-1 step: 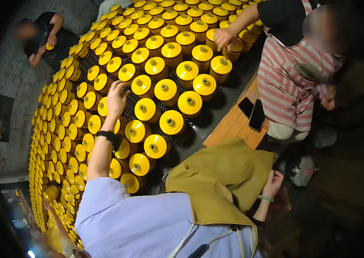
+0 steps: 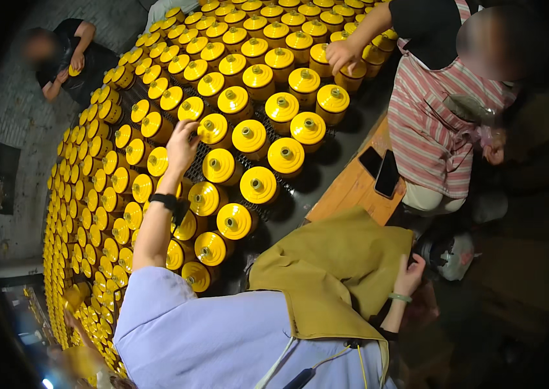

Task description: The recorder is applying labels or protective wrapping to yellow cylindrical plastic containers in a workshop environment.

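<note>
My left hand (image 2: 182,148) reaches out over rows of canisters with its fingers bent and the thumb apart. Beside the fingertips stands a yellow-lidded canister (image 2: 214,129) with a small metal spout on its top. No held object shows in this hand, and whether the fingertips touch the lid I cannot make out. Lower right, my right hand (image 2: 408,275) hovers at the edge of the olive apron (image 2: 336,262) on my lap. Its fingers are loosely curled and apart, with nothing visible in them.
Many more yellow canisters (image 2: 257,185) stand on a dark mesh surface (image 2: 198,162). A wooden bench (image 2: 336,201) carries two dark phones (image 2: 386,175). On the right sits a person in a striped apron (image 2: 427,123), one hand on a canister. Another person (image 2: 70,58) is at upper left.
My left hand has shifted slightly right and its fingers have bent more. My right hand's fingers have spread a little.
</note>
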### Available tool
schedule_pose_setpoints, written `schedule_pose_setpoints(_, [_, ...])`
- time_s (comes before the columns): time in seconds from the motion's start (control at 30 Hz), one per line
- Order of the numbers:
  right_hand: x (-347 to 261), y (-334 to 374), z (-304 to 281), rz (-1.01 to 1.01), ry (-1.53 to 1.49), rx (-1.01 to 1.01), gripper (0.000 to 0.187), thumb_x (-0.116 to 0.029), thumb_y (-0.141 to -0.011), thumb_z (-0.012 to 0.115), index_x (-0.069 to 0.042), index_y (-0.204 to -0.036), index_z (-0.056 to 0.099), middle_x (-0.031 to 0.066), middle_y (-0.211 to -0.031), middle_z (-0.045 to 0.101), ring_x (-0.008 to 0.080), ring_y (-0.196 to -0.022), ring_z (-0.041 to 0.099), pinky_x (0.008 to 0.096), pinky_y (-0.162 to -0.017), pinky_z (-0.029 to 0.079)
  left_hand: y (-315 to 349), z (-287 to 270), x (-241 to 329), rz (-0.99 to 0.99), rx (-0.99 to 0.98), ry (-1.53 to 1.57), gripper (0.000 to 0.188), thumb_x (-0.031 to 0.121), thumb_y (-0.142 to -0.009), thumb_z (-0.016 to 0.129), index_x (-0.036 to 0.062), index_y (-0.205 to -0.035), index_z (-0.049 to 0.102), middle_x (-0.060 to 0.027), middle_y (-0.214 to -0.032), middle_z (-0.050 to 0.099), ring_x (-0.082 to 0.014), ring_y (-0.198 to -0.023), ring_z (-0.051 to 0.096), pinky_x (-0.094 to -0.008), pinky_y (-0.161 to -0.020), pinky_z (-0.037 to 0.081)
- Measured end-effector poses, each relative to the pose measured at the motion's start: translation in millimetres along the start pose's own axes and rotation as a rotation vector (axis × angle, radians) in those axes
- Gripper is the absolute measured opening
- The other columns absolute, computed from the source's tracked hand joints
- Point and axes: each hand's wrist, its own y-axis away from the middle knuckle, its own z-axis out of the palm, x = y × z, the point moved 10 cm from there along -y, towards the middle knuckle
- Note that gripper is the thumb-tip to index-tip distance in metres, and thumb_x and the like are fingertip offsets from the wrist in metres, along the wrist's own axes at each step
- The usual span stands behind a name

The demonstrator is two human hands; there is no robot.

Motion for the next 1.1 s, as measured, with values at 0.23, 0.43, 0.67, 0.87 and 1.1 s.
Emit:
schedule_pose_setpoints(0.23, [-41,20,13,-0.089,0.148,-0.117,0.017,-0.011,-0.088,0.066,-0.003,-0.102,0.064,0.0062,-0.077,0.050,0.0158,-0.068,0.051,0.0279,-0.062,0.043,-21,60,-20,-0.113,-0.122,-0.078,0.012,0.010,-0.082,0.068,0.0004,-0.088,0.067,-0.0158,-0.092,0.065,-0.0323,-0.081,0.066,-0.0387,-0.073,0.053])
schedule_pose_setpoints(0.43, [-13,27,32,0.061,-0.016,-0.241,0.018,-0.014,-0.098,0.053,-0.002,-0.100,0.066,0.0072,-0.069,0.058,0.0129,-0.065,0.058,0.0283,-0.061,0.046,-44,2,-24,-0.224,0.099,0.030,0.019,0.011,-0.090,0.063,-0.0035,-0.101,0.067,-0.0154,-0.112,0.067,-0.0308,-0.096,0.066,-0.0375,-0.086,0.051])
schedule_pose_setpoints(0.67, [-80,25,57,-0.118,-0.263,-0.343,0.025,-0.006,-0.098,0.049,0.001,-0.117,0.064,0.0085,-0.089,0.067,0.0164,-0.080,0.065,0.0293,-0.075,0.052,-64,-56,94,-0.163,-0.195,0.610,0.022,0.003,-0.097,0.054,-0.0044,-0.116,0.061,-0.0068,-0.119,0.064,-0.0105,-0.100,0.057,-0.0236,-0.088,0.045])
schedule_pose_setpoints(0.87, [-160,52,88,-0.346,-0.669,-0.508,0.026,0.006,-0.087,0.062,0.002,-0.113,0.064,0.0079,-0.098,0.065,0.0142,-0.085,0.065,0.0265,-0.074,0.053,28,104,278,-0.083,-0.800,0.967,0.024,0.010,-0.100,0.051,-0.0055,-0.116,0.061,-0.0080,-0.114,0.063,-0.0117,-0.101,0.055,-0.0273,-0.093,0.043])
schedule_pose_setpoints(1.1, [-174,64,80,-0.498,-0.472,-0.502,0.032,0.004,-0.077,0.072,-0.003,-0.108,0.065,0.0073,-0.090,0.056,0.0145,-0.070,0.061,0.0274,-0.064,0.051,91,176,361,-0.031,-1.074,0.984,0.025,0.017,-0.100,0.056,-0.0051,-0.109,0.062,-0.0077,-0.101,0.065,-0.0094,-0.094,0.056,-0.0271,-0.085,0.048])
